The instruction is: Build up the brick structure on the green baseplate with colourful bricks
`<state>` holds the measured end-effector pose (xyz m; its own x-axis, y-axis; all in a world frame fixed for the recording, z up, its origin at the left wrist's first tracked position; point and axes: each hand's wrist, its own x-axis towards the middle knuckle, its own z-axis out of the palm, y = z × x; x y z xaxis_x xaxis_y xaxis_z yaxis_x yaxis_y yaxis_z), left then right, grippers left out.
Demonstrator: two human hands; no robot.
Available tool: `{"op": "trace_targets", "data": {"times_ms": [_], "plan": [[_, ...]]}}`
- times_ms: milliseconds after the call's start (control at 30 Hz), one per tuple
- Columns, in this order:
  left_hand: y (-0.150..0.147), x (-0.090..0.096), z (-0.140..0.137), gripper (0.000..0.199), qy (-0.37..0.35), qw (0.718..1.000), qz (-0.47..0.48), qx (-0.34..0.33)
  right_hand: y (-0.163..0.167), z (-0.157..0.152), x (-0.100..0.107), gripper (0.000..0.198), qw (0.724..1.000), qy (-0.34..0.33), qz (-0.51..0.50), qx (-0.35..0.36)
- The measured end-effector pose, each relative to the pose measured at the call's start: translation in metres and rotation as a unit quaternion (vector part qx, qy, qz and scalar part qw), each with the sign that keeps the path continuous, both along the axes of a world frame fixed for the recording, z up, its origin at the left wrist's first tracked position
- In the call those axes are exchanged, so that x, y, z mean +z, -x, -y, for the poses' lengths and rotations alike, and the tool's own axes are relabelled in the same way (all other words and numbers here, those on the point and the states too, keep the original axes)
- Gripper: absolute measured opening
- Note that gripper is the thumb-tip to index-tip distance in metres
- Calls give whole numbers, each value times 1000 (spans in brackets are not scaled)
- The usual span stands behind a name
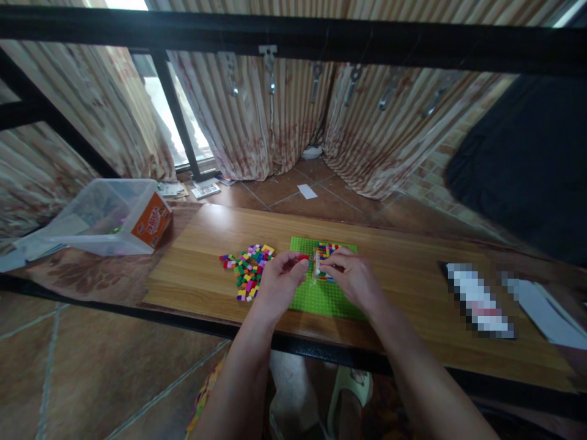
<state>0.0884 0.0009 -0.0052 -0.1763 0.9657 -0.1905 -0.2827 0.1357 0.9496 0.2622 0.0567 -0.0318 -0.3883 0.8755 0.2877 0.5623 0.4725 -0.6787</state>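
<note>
A green studded baseplate [305,299] lies on the wooden board, and a low structure of multicoloured toy bricks [326,250] stands on its upper part. My left hand [282,281] is over the plate's left edge, with a small red toy brick [301,258] pinched between thumb and forefinger. From the right, my right hand [353,278] reaches across the structure, fingertips pressed together at its left side by some whitish bricks [317,264]. Whatever those fingertips hold, if anything, is hidden. Just left of my left hand, loose coloured bricks [247,275] lie in a spread pile.
A clear plastic bin [105,238] with an orange label stands at the left. A blurred-out object [479,299] and white paper [550,315] lie at the right. A dark metal bar [293,40] with hanging clips crosses above the wooden board [183,263].
</note>
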Motion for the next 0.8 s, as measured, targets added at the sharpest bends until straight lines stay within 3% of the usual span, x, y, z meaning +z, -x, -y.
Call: {"op": "trace_targets", "data": {"times_ms": [533,800], "plan": [[-1,0,3,30,10,1000,10,-12,-5,4,-7,11,999,-35,26,11],[-4,-2,-2,27,-6,1000,6,-24,-11,12,1,18,993,-9,-106,-58]]}}
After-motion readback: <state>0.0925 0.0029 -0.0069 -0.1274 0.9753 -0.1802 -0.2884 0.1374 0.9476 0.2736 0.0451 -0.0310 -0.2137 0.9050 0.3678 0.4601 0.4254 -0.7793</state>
